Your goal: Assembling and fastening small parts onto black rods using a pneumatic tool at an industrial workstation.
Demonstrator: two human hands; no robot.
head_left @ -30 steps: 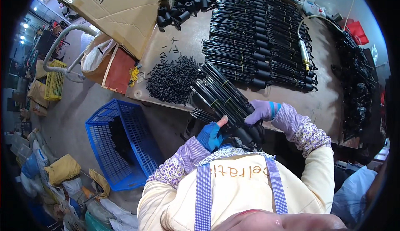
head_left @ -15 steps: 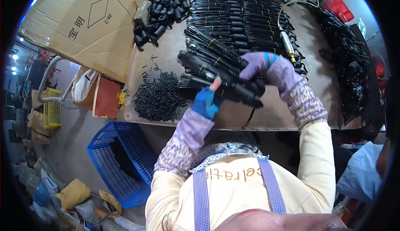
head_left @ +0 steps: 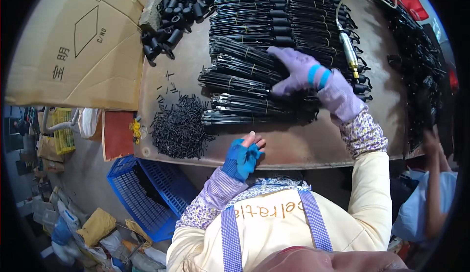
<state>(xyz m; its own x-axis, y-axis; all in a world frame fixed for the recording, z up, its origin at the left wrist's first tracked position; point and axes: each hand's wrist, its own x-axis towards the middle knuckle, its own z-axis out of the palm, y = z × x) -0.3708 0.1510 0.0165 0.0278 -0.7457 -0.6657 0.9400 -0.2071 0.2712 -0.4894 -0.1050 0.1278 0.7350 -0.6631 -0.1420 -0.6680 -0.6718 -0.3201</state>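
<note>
While the smooth brown desk [head_left: 306, 147] stretches beneath the right fingers [head_left: 280, 53], a big tan box [head_left: 93, 46] of creased cardboard stands to their far left. Beyond those fingers, long rows of slim, glossy black bundles [head_left: 254, 14] lie close together with their ends lined up; that portion looks done. Below and left of the left fingers [head_left: 248, 138], off the desk, sits a blue plastic basket [head_left: 169, 188] with lattice walls and something dark inside. Just left of the right fingers lie the near bundles [head_left: 240, 83], stiff and shiny, fanned at uneven angles, so they seem the part not yet squared up. Dull black tubes [head_left: 178, 14], short and hollow, are piled farther off to the left, apparently unused so far, as is a spiky heap of tiny black pins [head_left: 181, 127] left of the left fingers. Right of the right fingers rests a slender metal tool [head_left: 348, 49] on a pale hose. The right fingers are spread wide over the near bundles' right ends, gripping nothing visible, though contact is hard to tell; the left fingers, loosely curled, are empty above the desk's front edge.
</note>
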